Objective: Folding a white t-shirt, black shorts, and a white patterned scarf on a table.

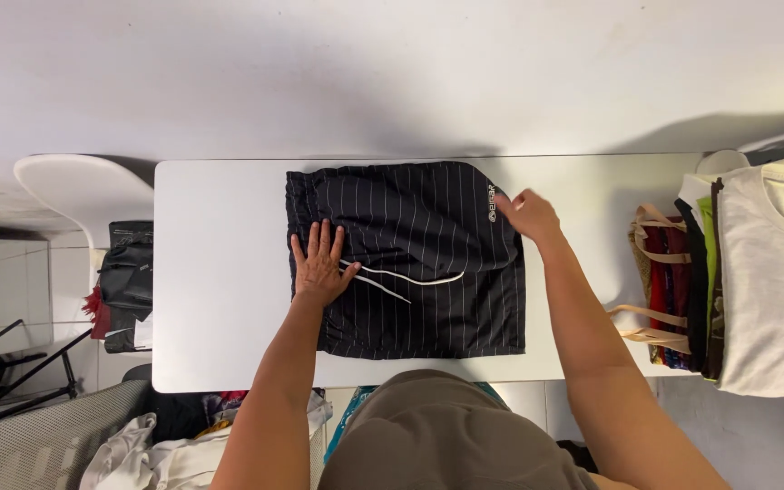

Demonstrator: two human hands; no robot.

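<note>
shorts (pixel 419 263), black with thin white stripes, lie mid-table (pixel 220 272), doubled over, white drawstring (pixel 401 277) loose on top. left hand (pixel 321 259) flat, fingers spread, pinning the waistband side. right hand (pixel 528 213) pinches the far corner. looks like mid-fold; next move needs that corner carried across evenly.

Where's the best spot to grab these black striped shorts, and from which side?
Probably the right edge of the shorts, coming in from the right: the right hand already pinches that edge near the top, while the left hand lies flat, pinning the left part.
</note>
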